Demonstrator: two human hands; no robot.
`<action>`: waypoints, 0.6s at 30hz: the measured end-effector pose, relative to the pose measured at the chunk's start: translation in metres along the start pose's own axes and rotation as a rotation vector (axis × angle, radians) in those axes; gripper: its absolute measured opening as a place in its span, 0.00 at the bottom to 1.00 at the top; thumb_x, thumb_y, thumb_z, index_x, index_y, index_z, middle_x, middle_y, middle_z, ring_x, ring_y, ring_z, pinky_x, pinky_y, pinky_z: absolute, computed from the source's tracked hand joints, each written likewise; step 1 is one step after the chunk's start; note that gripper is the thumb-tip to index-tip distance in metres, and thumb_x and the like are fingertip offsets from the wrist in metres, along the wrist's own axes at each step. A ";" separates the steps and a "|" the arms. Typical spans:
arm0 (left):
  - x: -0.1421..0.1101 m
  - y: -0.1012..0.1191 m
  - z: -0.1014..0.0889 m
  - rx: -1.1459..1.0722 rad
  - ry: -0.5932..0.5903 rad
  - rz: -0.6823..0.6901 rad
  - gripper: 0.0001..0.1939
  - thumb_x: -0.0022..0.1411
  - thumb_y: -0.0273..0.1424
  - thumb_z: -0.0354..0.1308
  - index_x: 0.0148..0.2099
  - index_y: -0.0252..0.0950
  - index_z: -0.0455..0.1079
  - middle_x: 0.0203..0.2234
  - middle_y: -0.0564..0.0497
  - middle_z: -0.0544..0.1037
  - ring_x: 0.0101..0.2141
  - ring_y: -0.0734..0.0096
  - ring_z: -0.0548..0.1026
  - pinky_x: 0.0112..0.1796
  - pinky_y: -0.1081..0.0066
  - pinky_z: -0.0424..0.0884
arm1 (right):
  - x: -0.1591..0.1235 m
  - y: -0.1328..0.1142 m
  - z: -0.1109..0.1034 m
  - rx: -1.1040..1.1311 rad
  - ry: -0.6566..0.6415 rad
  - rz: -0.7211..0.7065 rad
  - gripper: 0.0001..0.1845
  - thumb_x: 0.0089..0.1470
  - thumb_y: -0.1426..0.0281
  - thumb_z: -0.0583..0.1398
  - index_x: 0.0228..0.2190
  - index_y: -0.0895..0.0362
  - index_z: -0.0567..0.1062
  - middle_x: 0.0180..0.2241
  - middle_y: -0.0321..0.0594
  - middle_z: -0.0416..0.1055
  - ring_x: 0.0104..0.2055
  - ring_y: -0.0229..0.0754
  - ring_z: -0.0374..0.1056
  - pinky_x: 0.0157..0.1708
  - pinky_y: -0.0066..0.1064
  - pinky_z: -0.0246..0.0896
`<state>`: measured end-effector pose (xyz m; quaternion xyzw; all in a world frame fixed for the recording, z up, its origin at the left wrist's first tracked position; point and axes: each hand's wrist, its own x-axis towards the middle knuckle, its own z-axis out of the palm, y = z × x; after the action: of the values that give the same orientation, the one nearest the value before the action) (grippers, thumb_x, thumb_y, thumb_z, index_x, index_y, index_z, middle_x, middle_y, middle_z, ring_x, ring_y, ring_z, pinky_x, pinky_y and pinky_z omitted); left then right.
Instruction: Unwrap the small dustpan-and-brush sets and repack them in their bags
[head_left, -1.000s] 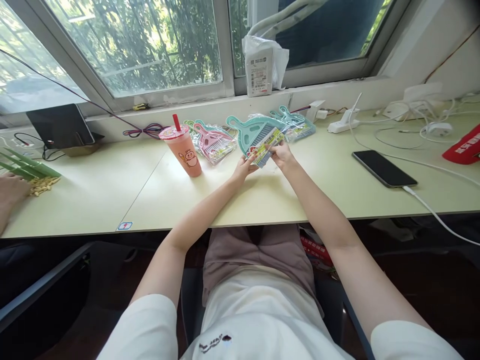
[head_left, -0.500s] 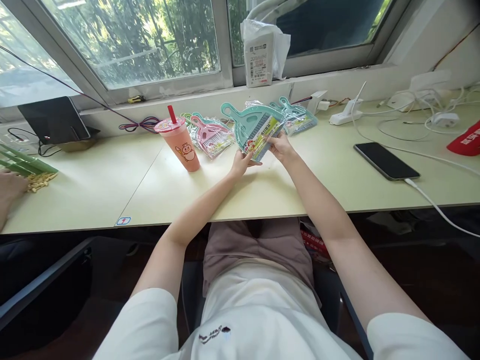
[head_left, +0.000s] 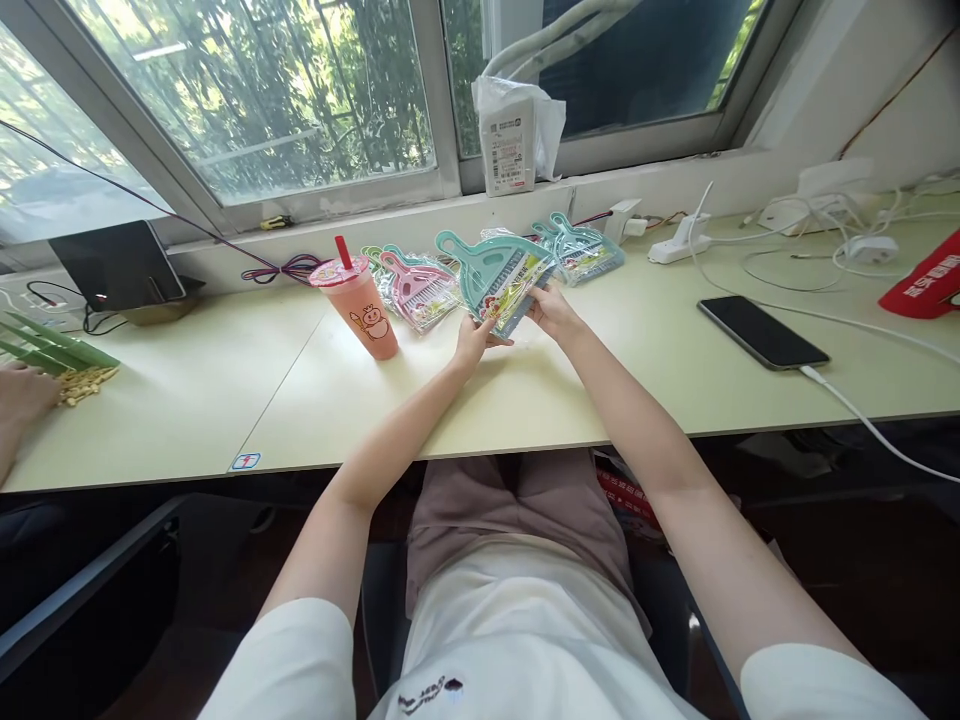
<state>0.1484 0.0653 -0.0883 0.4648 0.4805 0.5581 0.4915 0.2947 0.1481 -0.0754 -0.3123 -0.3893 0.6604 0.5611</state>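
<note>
A teal mini dustpan and brush set point(head_left: 495, 268) in clear wrapping is held tilted above the table, handle up and to the left. My left hand point(head_left: 476, 340) is closed on its lower left edge. At its right edge my right hand point(head_left: 553, 308) grips it too, fingers partly hidden behind the pack. Wrapped sets with a pink dustpan point(head_left: 417, 283) on top lie behind it to the left. To the right lies another wrapped teal dustpan set point(head_left: 579, 247). A lidded pink cup point(head_left: 363, 312) with a red straw stands left of my hands.
A black phone point(head_left: 763, 332) on a white cable lies at the right, near a power strip point(head_left: 679, 247). A wrapped box point(head_left: 511, 150) stands on the sill. At far left, another person's hand point(head_left: 26, 400) rests by small tan pieces point(head_left: 84, 384). A tablet point(head_left: 116, 265) leans behind.
The camera view has shifted slightly, so everything sits a little lower in the picture. Both hands keep hold of the teal dustpan set, with its tilt about the same.
</note>
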 end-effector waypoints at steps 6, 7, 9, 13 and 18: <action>-0.001 0.001 -0.002 0.018 -0.024 0.009 0.22 0.63 0.32 0.58 0.57 0.35 0.58 0.42 0.43 0.81 0.25 0.66 0.82 0.44 0.54 0.82 | -0.001 0.001 0.002 -0.019 0.057 0.029 0.07 0.60 0.78 0.61 0.33 0.54 0.73 0.28 0.33 0.79 0.36 0.38 0.78 0.46 0.33 0.79; -0.001 0.001 -0.002 0.019 -0.023 0.002 0.22 0.63 0.31 0.57 0.57 0.35 0.58 0.41 0.44 0.81 0.25 0.66 0.82 0.44 0.55 0.82 | -0.001 0.002 0.002 -0.023 0.072 0.032 0.07 0.60 0.78 0.61 0.33 0.54 0.73 0.28 0.33 0.79 0.36 0.39 0.78 0.46 0.34 0.79; -0.002 0.002 -0.002 0.023 -0.026 -0.015 0.23 0.63 0.30 0.57 0.58 0.36 0.57 0.37 0.47 0.81 0.25 0.66 0.82 0.44 0.56 0.81 | -0.001 0.003 0.003 -0.025 0.086 0.036 0.06 0.59 0.77 0.62 0.34 0.54 0.73 0.28 0.33 0.79 0.37 0.41 0.79 0.46 0.36 0.79; -0.002 0.002 -0.001 0.021 -0.036 -0.030 0.22 0.64 0.29 0.55 0.58 0.36 0.55 0.32 0.51 0.79 0.25 0.66 0.82 0.44 0.57 0.81 | 0.000 0.005 0.002 -0.004 0.083 0.043 0.08 0.56 0.76 0.65 0.37 0.54 0.73 0.30 0.35 0.80 0.40 0.43 0.79 0.46 0.37 0.80; -0.001 0.003 -0.001 0.024 -0.012 -0.008 0.20 0.63 0.28 0.54 0.56 0.37 0.55 0.32 0.52 0.78 0.23 0.69 0.80 0.42 0.58 0.82 | 0.002 0.008 0.000 -0.047 0.054 0.020 0.10 0.55 0.72 0.68 0.38 0.54 0.72 0.33 0.38 0.81 0.41 0.45 0.79 0.45 0.39 0.80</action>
<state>0.1468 0.0644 -0.0856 0.4722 0.4860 0.5477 0.4908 0.2904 0.1497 -0.0824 -0.3470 -0.3860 0.6480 0.5574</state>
